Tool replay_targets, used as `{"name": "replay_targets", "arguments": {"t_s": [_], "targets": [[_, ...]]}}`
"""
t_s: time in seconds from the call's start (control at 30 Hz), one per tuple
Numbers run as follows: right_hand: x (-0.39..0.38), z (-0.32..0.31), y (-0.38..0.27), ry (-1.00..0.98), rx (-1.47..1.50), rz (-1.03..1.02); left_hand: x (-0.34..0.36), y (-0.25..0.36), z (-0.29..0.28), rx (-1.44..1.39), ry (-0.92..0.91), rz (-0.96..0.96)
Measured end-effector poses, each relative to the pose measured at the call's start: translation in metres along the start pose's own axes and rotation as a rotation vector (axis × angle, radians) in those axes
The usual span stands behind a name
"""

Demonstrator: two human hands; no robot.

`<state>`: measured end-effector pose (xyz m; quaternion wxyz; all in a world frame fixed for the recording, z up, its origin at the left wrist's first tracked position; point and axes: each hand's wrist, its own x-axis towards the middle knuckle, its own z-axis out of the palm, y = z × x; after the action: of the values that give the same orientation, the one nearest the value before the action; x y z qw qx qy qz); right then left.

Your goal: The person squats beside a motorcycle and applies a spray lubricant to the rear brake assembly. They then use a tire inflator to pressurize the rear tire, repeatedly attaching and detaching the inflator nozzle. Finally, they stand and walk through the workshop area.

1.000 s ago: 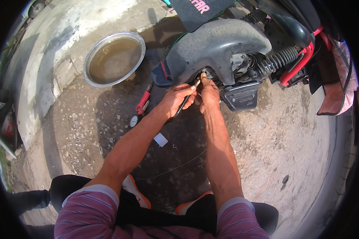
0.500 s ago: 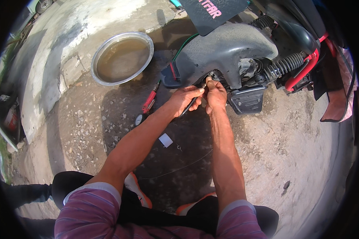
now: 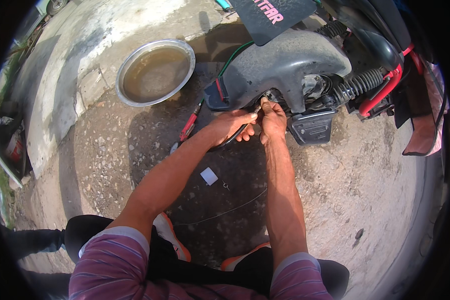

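Note:
At the wheel opening of a black plastic fender (image 3: 265, 65) on a two-wheeler, my two hands work close together. My left hand (image 3: 231, 126) is closed round a black hose (image 3: 227, 144), its thumb and fingers near the hose's metal end. My right hand (image 3: 273, 121) pinches at that end, just below a dark hub part (image 3: 272, 95); what sits between its fingertips is mostly hidden. Left of the hands lies a red-handled tool (image 3: 188, 127), with a round gauge (image 3: 174, 147) partly covered by my left forearm.
A metal basin (image 3: 119, 85) of murky water stands at upper left. A black footrest (image 3: 312, 127) juts out right of my hands, below a coil spring (image 3: 361, 82). A small white piece (image 3: 209, 176) and a thin wire (image 3: 225, 214) lie between my forearms. A mudflap (image 3: 272, 20) hangs beyond the fender.
My hands stay at the wheel with little movement. The left hand and hose shift slightly, and the gauge is now more covered by my forearm. The whole view has drifted a little.

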<state>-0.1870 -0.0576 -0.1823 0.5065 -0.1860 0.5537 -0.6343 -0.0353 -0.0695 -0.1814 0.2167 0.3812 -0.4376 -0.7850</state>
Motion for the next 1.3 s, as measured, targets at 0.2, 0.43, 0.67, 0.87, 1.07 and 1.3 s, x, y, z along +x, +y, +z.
{"name": "replay_targets", "arguments": {"t_s": [0.2,0.43,0.67,0.87,1.07,1.3], "targets": [[0.002,-0.008,-0.005,-0.001,-0.077,0.005,-0.028,0.016,-0.095,0.649,0.000,-0.174],[0.002,0.003,0.001,-0.019,-0.052,0.029,-0.013,-0.070,-0.215,1.043,0.555,-0.249],[0.004,-0.009,0.000,-0.025,-0.053,0.004,-0.004,-0.074,-0.178,1.011,0.401,-0.329],[0.005,-0.005,0.003,-0.010,-0.046,-0.008,-0.012,-0.087,-0.164,1.277,0.573,-0.139],[0.006,-0.006,0.004,-0.015,-0.042,-0.013,-0.011,-0.086,-0.159,1.293,0.571,-0.143],[0.007,-0.006,0.005,-0.028,-0.027,-0.018,-0.009,-0.093,-0.165,1.321,0.603,-0.108]]}}
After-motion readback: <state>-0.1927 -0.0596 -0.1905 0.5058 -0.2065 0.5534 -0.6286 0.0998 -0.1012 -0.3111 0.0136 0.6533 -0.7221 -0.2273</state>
